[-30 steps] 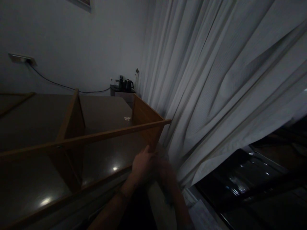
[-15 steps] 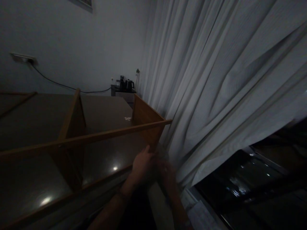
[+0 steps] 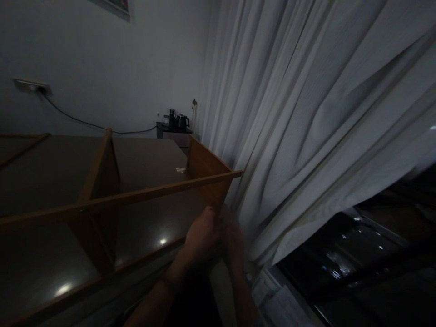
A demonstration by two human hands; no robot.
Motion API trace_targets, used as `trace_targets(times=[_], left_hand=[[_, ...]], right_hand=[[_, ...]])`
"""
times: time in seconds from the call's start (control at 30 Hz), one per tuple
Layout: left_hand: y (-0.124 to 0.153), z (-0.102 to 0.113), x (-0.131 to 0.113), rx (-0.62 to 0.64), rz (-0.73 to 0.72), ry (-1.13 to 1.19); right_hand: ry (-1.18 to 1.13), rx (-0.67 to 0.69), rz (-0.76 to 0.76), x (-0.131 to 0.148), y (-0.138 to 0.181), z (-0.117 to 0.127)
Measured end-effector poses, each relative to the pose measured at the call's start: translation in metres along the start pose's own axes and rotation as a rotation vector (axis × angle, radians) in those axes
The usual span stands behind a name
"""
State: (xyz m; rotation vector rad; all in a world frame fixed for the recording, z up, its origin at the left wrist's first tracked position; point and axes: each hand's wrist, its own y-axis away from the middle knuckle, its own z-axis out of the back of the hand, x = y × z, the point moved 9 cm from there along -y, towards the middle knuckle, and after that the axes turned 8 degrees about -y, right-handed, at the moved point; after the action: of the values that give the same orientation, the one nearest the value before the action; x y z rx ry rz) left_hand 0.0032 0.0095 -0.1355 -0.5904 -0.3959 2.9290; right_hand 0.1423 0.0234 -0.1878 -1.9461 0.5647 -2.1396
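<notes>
A wooden frame with upright boards (image 3: 153, 192) stands on a dark glossy surface (image 3: 146, 156). My left hand (image 3: 202, 230) is closed, its knuckles beside the frame's right end board (image 3: 214, 193). Close against it is my right hand (image 3: 233, 240), with fingers curled in and pressed together. Both hands meet just below that end board. Between the fingertips it is too dark and blurred to see what they hold, if anything.
White curtains (image 3: 289, 118) hang close along the right. A black kettle (image 3: 183, 121) sits on a small cabinet (image 3: 175, 136) at the back. From a wall socket (image 3: 32, 85) runs a black cable (image 3: 81, 120). Dark glossy items lie at the lower right.
My right hand has drawn slightly left and in against my left hand. The left hand stays nearly in place, and the frame has not moved.
</notes>
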Motion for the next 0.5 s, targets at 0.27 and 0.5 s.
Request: trace_targets(times=[0.27, 0.5], left_hand=[[0.002, -0.006, -0.007, 0.038, -0.083, -0.13], [0.003, -0.003, -0.009, 0.063, -0.083, -0.137]], right_hand=[[0.109, -0.063, -0.048, -0.008, 0.015, 0.009], [0.212, -0.053, -0.074, -0.011, 0.013, 0.007]])
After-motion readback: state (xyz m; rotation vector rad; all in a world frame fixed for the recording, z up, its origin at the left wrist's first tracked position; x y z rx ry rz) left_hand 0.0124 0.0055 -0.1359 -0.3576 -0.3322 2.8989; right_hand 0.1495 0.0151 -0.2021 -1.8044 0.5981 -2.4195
